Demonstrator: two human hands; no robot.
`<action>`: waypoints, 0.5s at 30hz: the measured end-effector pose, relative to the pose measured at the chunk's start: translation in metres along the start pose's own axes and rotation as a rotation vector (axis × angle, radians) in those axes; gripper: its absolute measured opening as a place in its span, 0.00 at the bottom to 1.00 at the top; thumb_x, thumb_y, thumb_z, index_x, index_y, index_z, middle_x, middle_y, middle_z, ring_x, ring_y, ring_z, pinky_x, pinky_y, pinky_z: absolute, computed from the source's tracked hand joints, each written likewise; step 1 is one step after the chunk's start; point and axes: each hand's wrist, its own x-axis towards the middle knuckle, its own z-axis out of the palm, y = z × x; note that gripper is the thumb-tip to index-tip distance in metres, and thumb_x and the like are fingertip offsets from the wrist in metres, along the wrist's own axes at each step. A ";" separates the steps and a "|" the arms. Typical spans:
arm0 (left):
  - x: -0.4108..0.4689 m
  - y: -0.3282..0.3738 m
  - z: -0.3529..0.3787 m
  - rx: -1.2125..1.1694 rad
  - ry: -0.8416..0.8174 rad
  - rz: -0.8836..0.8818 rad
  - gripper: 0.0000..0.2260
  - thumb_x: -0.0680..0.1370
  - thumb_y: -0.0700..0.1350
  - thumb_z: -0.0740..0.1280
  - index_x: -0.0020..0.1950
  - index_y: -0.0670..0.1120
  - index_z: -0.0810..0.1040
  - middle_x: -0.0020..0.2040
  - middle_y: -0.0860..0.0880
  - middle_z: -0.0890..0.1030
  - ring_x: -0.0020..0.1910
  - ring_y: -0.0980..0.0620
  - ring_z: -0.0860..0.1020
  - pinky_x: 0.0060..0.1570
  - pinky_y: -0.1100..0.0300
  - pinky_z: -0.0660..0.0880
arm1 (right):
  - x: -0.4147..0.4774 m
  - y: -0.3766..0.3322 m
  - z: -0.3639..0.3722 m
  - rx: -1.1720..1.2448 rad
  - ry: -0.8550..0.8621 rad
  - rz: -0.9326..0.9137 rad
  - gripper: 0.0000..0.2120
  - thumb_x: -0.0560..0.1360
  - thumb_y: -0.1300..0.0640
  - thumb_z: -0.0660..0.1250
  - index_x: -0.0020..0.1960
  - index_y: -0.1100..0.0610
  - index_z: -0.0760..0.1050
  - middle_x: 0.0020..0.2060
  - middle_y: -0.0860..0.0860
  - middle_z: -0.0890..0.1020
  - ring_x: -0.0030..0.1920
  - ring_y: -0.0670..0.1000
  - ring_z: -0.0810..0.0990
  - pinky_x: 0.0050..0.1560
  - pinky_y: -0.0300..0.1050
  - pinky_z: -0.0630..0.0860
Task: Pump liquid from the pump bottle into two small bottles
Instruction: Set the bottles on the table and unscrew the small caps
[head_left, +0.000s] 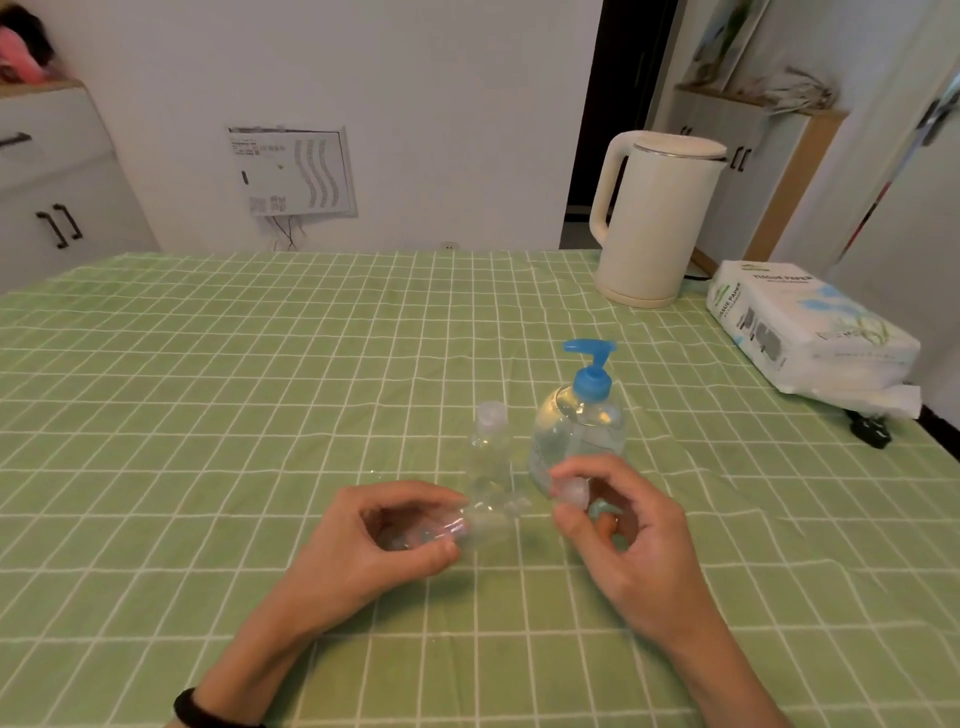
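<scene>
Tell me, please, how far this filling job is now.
Done: the cap looks off one small bottle; the right hand pinches it. In hand: the left hand holds that bottle, tilted sideways. Left: the second small bottle stands capped beside the pump bottle; pumping into both remains.

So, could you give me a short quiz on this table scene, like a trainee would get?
1. Pick one: what colour is the pump on the pump bottle? A red, B blue, C green.
2. True or false: the left hand holds a small bottle lying on its side.
3. Fill in: the right hand pinches a ___.
Key: 1 B; 2 true; 3 cap.
</scene>
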 end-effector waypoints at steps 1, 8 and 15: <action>0.000 -0.002 -0.001 -0.022 0.033 0.008 0.17 0.68 0.50 0.79 0.57 0.55 0.88 0.53 0.48 0.90 0.54 0.49 0.88 0.56 0.63 0.81 | 0.002 0.000 -0.005 0.011 0.096 -0.002 0.10 0.74 0.61 0.73 0.53 0.49 0.81 0.43 0.49 0.83 0.38 0.50 0.80 0.29 0.46 0.70; 0.005 -0.016 -0.014 -0.258 0.284 -0.004 0.19 0.76 0.52 0.75 0.66 0.51 0.81 0.68 0.49 0.84 0.65 0.44 0.83 0.63 0.39 0.79 | 0.014 0.024 -0.043 -0.286 0.549 0.278 0.10 0.70 0.51 0.78 0.46 0.45 0.78 0.46 0.38 0.85 0.47 0.39 0.82 0.45 0.39 0.77; 0.008 -0.016 -0.042 -0.132 0.479 -0.055 0.20 0.75 0.42 0.69 0.67 0.48 0.77 0.68 0.52 0.83 0.65 0.49 0.83 0.64 0.44 0.81 | 0.013 0.045 -0.055 -0.507 0.409 0.428 0.11 0.67 0.59 0.80 0.41 0.49 0.79 0.43 0.39 0.85 0.45 0.42 0.82 0.51 0.47 0.80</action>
